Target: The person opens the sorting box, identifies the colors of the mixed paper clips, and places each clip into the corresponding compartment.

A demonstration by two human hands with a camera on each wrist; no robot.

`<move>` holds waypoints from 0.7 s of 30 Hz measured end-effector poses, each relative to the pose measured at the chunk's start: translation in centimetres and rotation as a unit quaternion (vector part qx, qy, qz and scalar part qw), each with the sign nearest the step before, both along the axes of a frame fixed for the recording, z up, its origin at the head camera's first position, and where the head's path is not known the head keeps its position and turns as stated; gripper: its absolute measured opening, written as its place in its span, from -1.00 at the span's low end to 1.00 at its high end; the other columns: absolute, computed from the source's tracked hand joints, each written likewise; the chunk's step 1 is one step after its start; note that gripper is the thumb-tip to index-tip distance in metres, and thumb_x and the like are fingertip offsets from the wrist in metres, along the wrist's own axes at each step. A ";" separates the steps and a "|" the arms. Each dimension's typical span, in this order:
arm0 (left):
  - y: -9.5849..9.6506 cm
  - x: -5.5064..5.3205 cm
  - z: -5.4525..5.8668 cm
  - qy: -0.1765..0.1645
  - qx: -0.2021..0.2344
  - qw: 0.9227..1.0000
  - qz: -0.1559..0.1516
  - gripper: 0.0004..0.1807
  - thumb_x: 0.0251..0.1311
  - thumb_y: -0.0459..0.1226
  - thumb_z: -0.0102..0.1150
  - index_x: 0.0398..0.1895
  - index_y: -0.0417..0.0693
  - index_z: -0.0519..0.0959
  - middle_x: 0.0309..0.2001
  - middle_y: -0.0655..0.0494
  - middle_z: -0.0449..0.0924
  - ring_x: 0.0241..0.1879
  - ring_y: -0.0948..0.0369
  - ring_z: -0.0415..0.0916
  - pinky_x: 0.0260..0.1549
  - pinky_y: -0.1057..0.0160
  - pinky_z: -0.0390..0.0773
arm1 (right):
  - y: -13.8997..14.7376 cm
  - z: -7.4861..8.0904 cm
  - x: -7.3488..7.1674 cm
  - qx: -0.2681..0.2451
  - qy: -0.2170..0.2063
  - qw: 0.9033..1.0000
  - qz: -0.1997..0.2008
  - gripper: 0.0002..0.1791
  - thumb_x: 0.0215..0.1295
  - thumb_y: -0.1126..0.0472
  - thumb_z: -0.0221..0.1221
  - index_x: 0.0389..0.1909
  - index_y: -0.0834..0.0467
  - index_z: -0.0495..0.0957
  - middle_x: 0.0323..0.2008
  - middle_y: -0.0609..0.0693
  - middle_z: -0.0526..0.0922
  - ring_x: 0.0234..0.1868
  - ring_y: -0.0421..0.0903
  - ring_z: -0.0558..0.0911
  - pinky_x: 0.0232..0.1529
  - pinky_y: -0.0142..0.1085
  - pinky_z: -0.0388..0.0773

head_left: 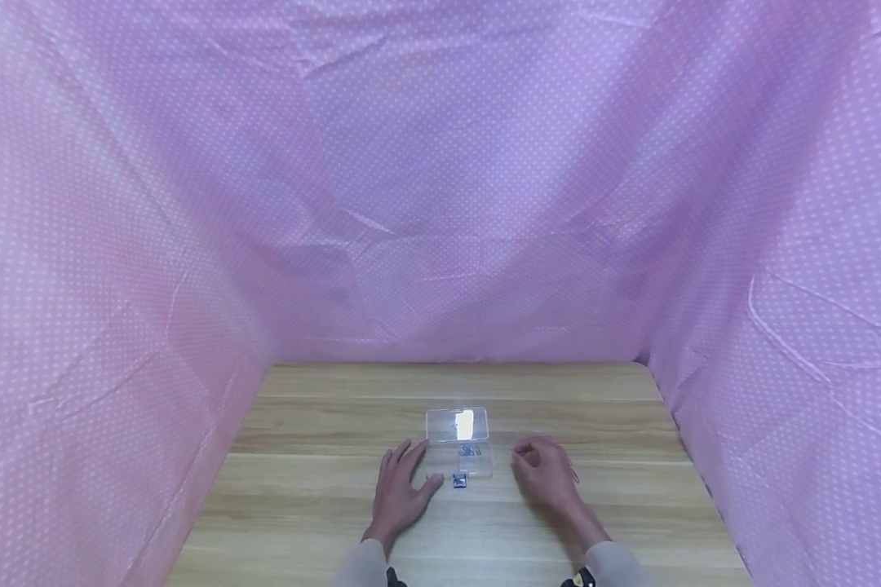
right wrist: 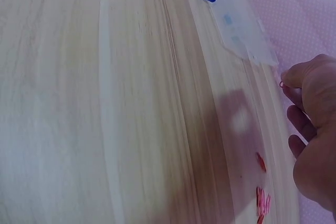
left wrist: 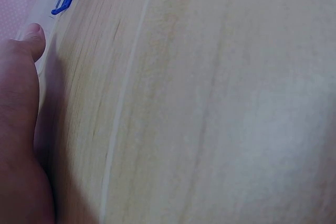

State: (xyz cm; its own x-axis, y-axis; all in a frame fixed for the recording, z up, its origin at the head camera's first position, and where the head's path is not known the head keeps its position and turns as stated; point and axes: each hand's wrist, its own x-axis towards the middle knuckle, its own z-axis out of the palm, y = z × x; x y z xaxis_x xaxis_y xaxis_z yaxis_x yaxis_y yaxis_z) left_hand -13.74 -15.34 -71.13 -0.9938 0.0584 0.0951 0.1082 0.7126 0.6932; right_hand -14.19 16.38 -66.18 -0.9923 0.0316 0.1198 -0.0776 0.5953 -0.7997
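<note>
A clear plastic box (head_left: 442, 463) lies on the table with its lid (head_left: 440, 425) folded back. Its blue latch (head_left: 459, 481) faces the person, and several blue paper clips (head_left: 467, 450) lie in its right-hand compartment. My left hand (head_left: 402, 496) rests at the left end of the box, fingers spread, thumb at the front edge. To the right of the box, my right hand (head_left: 548, 475) pinches a small red paper clip (right wrist: 282, 84) between thumb and forefinger. Only a loop of that clip shows; the fingertips hide the rest.
Several red and pink paper clips (right wrist: 264, 201) lie on the wooden table (head_left: 323, 473), to the right of the right hand and partly hidden by it in the head view. A pink dotted cloth (head_left: 455, 204) hangs behind the table and along both sides.
</note>
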 end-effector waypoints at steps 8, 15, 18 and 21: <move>-0.1 -0.1 -0.1 0.000 0.002 1.000 -0.002 -0.17 0.38 0.25 0.46 0.64 0.25 0.53 0.65 -0.03 0.53 0.75 -0.18 0.27 0.84 -0.38 0.01 | -1.7 0.1 0.0 0.000 -0.003 1.000 0.024 -0.87 0.40 0.34 0.48 -0.09 0.14 0.81 -0.14 -0.10 0.85 0.09 -0.02 0.76 0.35 0.12 0.77; -0.1 -0.1 -0.3 0.002 -0.002 1.000 -0.003 -0.17 0.37 0.27 0.45 0.64 0.28 0.52 0.65 -0.02 0.53 0.74 -0.17 0.28 0.84 -0.37 0.01 | -3.2 0.2 0.0 0.005 0.015 0.999 0.045 -0.89 0.39 0.32 0.48 -0.12 0.10 0.82 -0.15 -0.12 0.86 0.08 0.01 0.76 0.42 0.27 0.66; -0.1 -0.2 -0.3 0.007 -0.004 1.000 -0.002 -0.18 0.37 0.25 0.46 0.64 0.28 0.52 0.65 -0.02 0.53 0.74 -0.17 0.28 0.83 -0.39 0.03 | -3.8 0.2 -0.3 0.013 0.025 0.998 0.052 -0.88 0.37 0.34 0.49 -0.15 0.09 0.82 -0.16 -0.10 0.86 0.08 0.03 0.76 0.44 0.31 0.62; -0.1 -0.2 -0.2 0.011 -0.004 1.000 -0.001 -0.18 0.37 0.24 0.47 0.64 0.27 0.53 0.64 -0.03 0.54 0.74 -0.17 0.30 0.82 -0.40 0.03 | -4.3 0.3 -0.5 0.013 0.023 0.998 0.059 -0.88 0.37 0.34 0.49 -0.15 0.09 0.82 -0.16 -0.10 0.86 0.10 0.02 0.76 0.49 0.27 0.60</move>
